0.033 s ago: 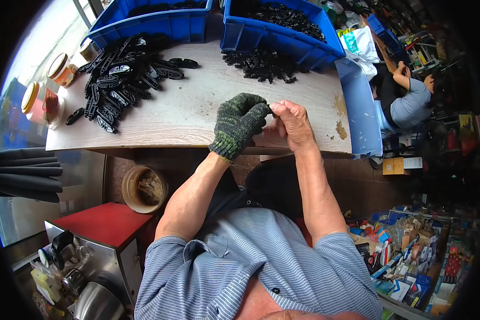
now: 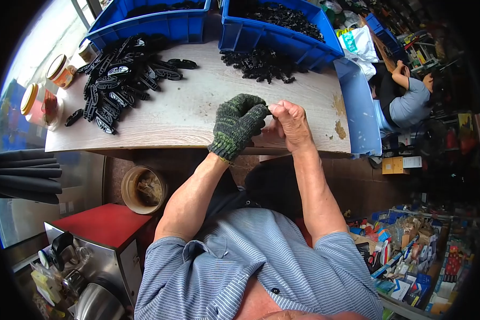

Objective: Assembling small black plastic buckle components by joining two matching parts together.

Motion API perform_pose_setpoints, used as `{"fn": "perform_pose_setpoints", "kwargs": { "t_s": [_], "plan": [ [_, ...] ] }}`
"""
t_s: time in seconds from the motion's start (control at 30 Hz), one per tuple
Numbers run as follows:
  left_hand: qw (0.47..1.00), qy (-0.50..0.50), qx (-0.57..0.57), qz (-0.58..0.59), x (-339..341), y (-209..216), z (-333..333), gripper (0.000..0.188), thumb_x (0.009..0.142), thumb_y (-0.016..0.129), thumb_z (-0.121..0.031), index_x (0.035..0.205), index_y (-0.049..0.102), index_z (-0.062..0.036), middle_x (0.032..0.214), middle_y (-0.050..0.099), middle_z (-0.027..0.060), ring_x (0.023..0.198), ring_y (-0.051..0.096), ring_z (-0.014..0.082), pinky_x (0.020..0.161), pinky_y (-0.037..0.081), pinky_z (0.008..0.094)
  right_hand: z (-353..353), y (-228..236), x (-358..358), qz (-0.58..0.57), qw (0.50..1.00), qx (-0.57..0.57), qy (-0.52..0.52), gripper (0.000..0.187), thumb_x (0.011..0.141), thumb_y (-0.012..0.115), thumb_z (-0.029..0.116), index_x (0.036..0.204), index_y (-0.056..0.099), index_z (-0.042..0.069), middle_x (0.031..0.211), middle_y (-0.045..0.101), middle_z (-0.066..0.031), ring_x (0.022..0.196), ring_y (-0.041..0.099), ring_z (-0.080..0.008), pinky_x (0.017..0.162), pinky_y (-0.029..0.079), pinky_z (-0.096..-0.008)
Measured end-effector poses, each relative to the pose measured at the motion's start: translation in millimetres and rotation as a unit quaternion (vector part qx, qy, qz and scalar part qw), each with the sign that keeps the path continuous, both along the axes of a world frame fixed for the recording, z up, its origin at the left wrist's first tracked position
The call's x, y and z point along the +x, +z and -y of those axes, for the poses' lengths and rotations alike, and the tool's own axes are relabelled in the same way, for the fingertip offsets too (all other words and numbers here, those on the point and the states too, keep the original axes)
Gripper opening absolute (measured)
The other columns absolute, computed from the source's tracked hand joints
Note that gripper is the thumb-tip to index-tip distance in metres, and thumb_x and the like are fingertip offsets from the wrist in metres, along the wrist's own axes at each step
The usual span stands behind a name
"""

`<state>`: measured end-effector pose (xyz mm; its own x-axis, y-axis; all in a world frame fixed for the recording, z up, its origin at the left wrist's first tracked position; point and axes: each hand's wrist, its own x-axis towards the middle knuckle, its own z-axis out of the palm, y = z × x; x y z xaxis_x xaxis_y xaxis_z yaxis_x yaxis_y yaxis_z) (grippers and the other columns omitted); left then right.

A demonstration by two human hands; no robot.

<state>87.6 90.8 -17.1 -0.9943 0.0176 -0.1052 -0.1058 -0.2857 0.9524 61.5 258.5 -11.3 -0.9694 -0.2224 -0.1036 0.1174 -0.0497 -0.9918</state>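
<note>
My left hand, in a dark green knitted glove, is closed with its fingertips pinched just above the table's front part. My bare right hand meets it from the right, thumb and forefinger pressed together at the glove's fingertips. Whatever lies between the two pinches is mostly covered and too small to name. Beyond my hands, a pile of long oval black plastic pieces spreads over the left of the table. A heap of small black parts lies nearer the middle, in front of a blue bin.
Two blue bins of black parts stand along the table's far side. Lidded jars stand at the left. A light blue tray adjoins the right edge. Below are a bucket and a red-topped cabinet. Another person sits at right.
</note>
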Motion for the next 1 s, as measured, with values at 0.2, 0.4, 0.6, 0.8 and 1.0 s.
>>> {"fn": "perform_pose_setpoints", "kwargs": {
  "t_s": [0.2, 0.4, 0.6, 0.8, 1.0],
  "plan": [
    [0.999, -0.031, 0.016, 0.006, -3, 2, 3, 0.026, 0.093, 0.07, -0.022, 0.107, 0.067, -0.0007, 0.081, 0.068, 0.0071, 0.065, 0.063, 0.0122, 0.054, 0.05, 0.026, 3, -6, 4, -0.05, 0.999, 0.003, -0.007, 0.047, 0.085, 0.077, 0.049, 0.069, 0.053, 0.012, 0.054, 0.053, 0.0004, 0.047, 0.055, -0.0096, 0.045, 0.046, -0.0257],
    [0.998, -0.027, -0.044, -0.027, 0, 0, -3, 0.041, 0.094, 0.069, -0.029, 0.126, 0.061, -0.0039, 0.096, 0.071, 0.009, 0.076, 0.069, 0.0156, 0.053, 0.053, 0.0269, -10, -14, 1, -0.054, 0.986, -0.13, -0.088, 0.03, 0.089, 0.067, 0.022, 0.066, 0.052, 0.012, 0.045, 0.044, -0.0004, 0.042, 0.055, -0.0148, 0.049, 0.056, -0.0324],
    [0.997, -0.045, -0.032, -0.046, 3, -11, -2, 0.035, 0.097, 0.066, -0.021, 0.128, 0.061, -0.004, 0.111, 0.07, 0.009, 0.095, 0.069, 0.0148, 0.08, 0.058, 0.0288, -61, 6, -25, 0.011, 0.93, -0.142, -0.34, 0.037, 0.089, 0.065, 0.039, 0.095, 0.051, 0.005, 0.043, 0.038, -0.0034, 0.049, 0.059, -0.0247, 0.07, 0.06, -0.0595],
    [0.992, -0.038, -0.051, -0.112, 1, -20, -5, 0.031, 0.098, 0.064, -0.016, 0.126, 0.062, -0.0025, 0.109, 0.07, 0.0082, 0.094, 0.068, 0.0139, 0.079, 0.058, 0.0282, -78, 3, -46, 0.056, 0.928, -0.04, -0.366, 0.031, 0.086, 0.074, 0.026, 0.098, 0.058, 0.003, 0.044, 0.039, -0.002, 0.042, 0.054, -0.0211, 0.062, 0.062, -0.0505],
    [0.992, -0.022, -0.049, -0.113, 4, -18, -8, 0.026, 0.094, 0.069, -0.014, 0.116, 0.067, 0.0001, 0.109, 0.072, 0.0127, 0.1, 0.068, 0.018, 0.089, 0.053, 0.0316, -61, 7, -75, 0.127, 0.949, 0.077, -0.277, 0.03, 0.084, 0.077, 0.029, 0.095, 0.062, 0.005, 0.045, 0.04, -0.0004, 0.041, 0.052, -0.0165, 0.05, 0.059, -0.0393]
  ]
}}
